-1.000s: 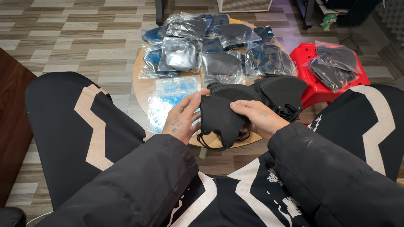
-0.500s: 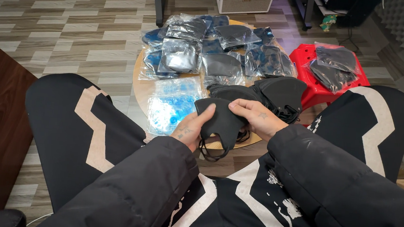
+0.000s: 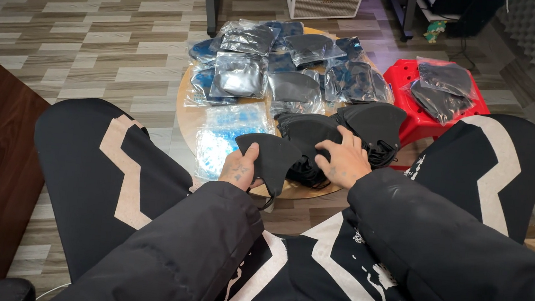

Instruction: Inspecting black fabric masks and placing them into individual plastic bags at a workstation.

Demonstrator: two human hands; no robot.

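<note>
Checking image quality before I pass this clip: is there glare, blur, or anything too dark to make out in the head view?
Head view: sharp overall, no motion blur on the left hand or right hand; soft glare on the clear plastic bags; the black mask and the pile of black masks lose detail and blend together; slight wide-angle bowing at the edges; even indoor light, faint shadows.
</note>
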